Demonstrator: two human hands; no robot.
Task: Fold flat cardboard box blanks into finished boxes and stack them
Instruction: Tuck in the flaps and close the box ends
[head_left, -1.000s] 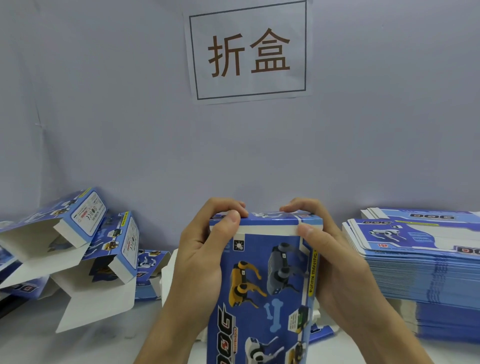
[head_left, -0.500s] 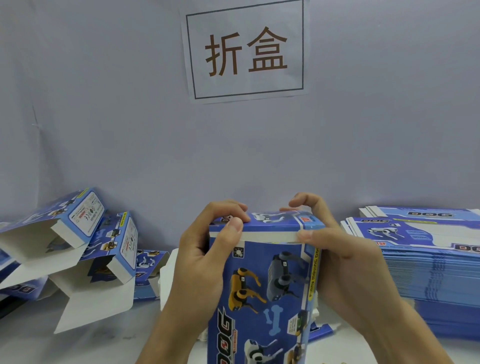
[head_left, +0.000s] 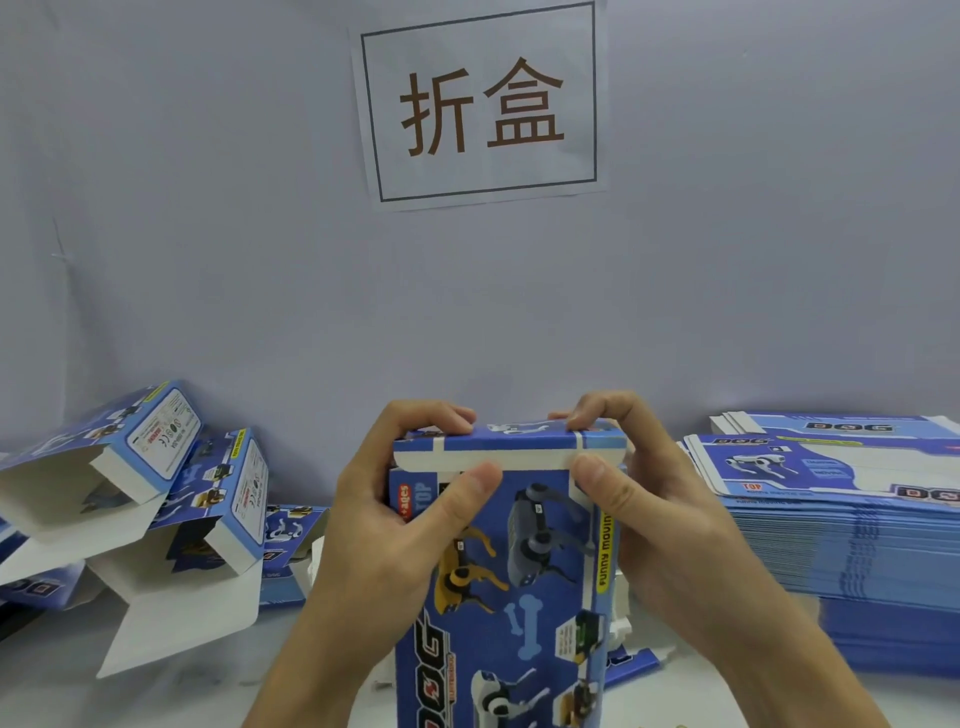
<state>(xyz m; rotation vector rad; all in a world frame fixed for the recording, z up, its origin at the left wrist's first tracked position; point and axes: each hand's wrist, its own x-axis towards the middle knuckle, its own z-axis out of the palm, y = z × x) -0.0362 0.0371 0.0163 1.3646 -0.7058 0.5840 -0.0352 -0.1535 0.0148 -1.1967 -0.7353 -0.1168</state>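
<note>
A blue printed box (head_left: 524, 582) with robot dogs on its face stands upright in the middle, its lower end out of view. My left hand (head_left: 395, 514) grips its upper left corner, fingers curled over the top flap and thumb on the front. My right hand (head_left: 644, 509) grips the upper right corner the same way. The white tuck flap (head_left: 519, 460) of the lid shows as a strip just above the front panel, between both thumbs. A tall stack of flat box blanks (head_left: 852, 540) lies to the right.
Folded boxes (head_left: 150, 499) with open white flaps lie tumbled at the left against the grey wall. More blue cardboard pieces (head_left: 288, 545) lie behind my left hand. A paper sign (head_left: 480, 104) with two characters hangs on the wall. The white table (head_left: 62, 691) shows at lower left.
The lid has lifted slightly, so the white tuck flap shows wider above the front panel. Both thumbs have slid toward the middle of the front, and my right fingers now curl over the top.
</note>
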